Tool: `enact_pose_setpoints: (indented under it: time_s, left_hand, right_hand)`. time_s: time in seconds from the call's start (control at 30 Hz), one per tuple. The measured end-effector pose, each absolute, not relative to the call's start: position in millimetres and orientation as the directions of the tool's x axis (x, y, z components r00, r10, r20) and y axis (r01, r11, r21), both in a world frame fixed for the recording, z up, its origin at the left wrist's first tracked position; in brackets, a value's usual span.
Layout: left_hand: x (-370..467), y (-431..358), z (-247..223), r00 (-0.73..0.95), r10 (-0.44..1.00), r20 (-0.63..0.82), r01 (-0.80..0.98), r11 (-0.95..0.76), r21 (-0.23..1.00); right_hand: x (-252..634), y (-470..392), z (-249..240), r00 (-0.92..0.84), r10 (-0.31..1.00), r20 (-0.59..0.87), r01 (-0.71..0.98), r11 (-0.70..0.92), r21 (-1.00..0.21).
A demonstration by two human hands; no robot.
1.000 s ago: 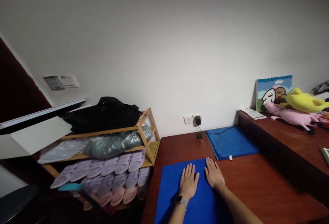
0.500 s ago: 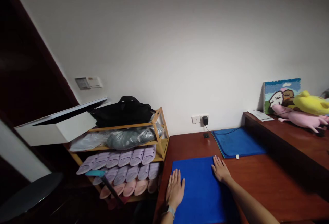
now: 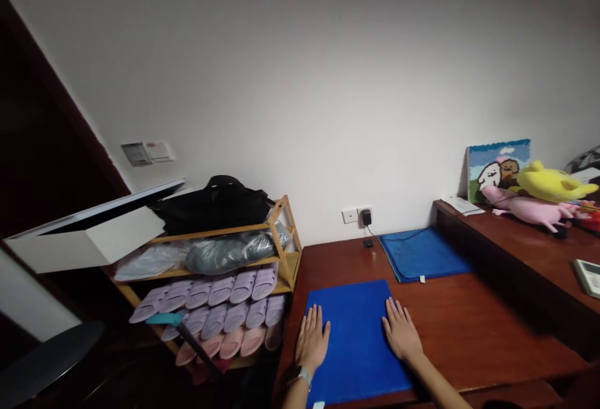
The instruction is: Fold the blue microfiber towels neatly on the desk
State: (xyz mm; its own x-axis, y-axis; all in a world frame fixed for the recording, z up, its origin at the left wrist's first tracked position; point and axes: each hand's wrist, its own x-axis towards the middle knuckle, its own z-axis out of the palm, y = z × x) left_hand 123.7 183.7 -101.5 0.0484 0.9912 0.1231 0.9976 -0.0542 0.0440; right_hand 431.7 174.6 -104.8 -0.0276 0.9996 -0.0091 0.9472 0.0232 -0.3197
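Observation:
A bright blue cloth [image 3: 354, 340] lies flat on the reddish-brown table [image 3: 450, 328], a small white tag at its near left corner. My left hand [image 3: 313, 339] rests flat on its left edge, fingers stretched forward, a watch on the wrist. On the right edge lies my right hand [image 3: 402, 329], palm down with the fingers spread. Neither hand grips anything. Farther back, a second, folded blue cloth [image 3: 424, 256] with a white tag sits near the wall, a thin black cable across it.
Left of the table stands a wooden rack [image 3: 287, 240] with slippers [image 3: 244, 285], a black bag [image 3: 215, 206] and a white box [image 3: 94, 237]. On the raised ledge at right are plush toys [image 3: 529, 206] and a picture [image 3: 499, 168]. A black plug [image 3: 366, 215] sits in the wall.
The view has shifted slightly to the right. My right hand is a little nearer along the cloth's right edge, and the cloth's near edge with its tag now shows.

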Motion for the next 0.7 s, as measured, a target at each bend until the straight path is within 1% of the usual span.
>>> enact_pose_setpoints:
  time_s: [0.2, 0.3, 0.37, 0.43, 0.47, 0.53, 0.63, 0.7]
  left_hand:
    - [120.3, 186.3, -94.2, 0.034, 0.997, 0.064, 0.999, -0.034, 0.003]
    - [137.0, 187.2, -89.1, 0.038, 0.995, 0.091, 0.999, -0.038, 0.004]
    - [165.2, 185.1, -86.6, 0.100, 0.985, 0.139, 0.993, -0.106, 0.041]
    - [204.0, 180.5, -85.9, 0.225, 0.961, 0.161, 0.966, -0.241, 0.089]
    - [224.6, 177.8, -86.4, 0.295, 0.942, 0.159, 0.943, -0.314, 0.110]
    - [260.4, 172.2, -88.1, 0.379, 0.916, 0.135, 0.906, -0.397, 0.149]
    - [283.7, 166.2, -90.8, 0.383, 0.919, 0.097, 0.901, -0.395, 0.180]
    - [273.9, 163.5, -92.4, 0.368, 0.925, 0.090, 0.908, -0.379, 0.177]
  right_hand:
    - [430.7, 173.1, -96.2, -0.037, 0.999, -0.026, 0.942, 0.026, -0.336]
    - [430.2, 173.0, -94.9, -0.031, 0.999, -0.019, 0.934, 0.023, -0.356]
    - [430.1, 173.1, -94.4, -0.031, 0.999, -0.011, 0.930, 0.025, -0.366]
    - [430.5, 172.7, -93.4, -0.035, 0.999, -0.008, 0.933, 0.030, -0.359]
    - [430.8, 172.3, -92.6, -0.041, 0.999, -0.009, 0.936, 0.035, -0.349]
    - [431.5, 171.4, -91.0, -0.062, 0.998, -0.008, 0.942, 0.055, -0.330]
    - [432.2, 170.9, -90.2, -0.093, 0.996, 0.004, 0.945, 0.090, -0.316]
    - [432.1, 171.3, -91.4, -0.085, 0.996, 0.008, 0.945, 0.083, -0.317]
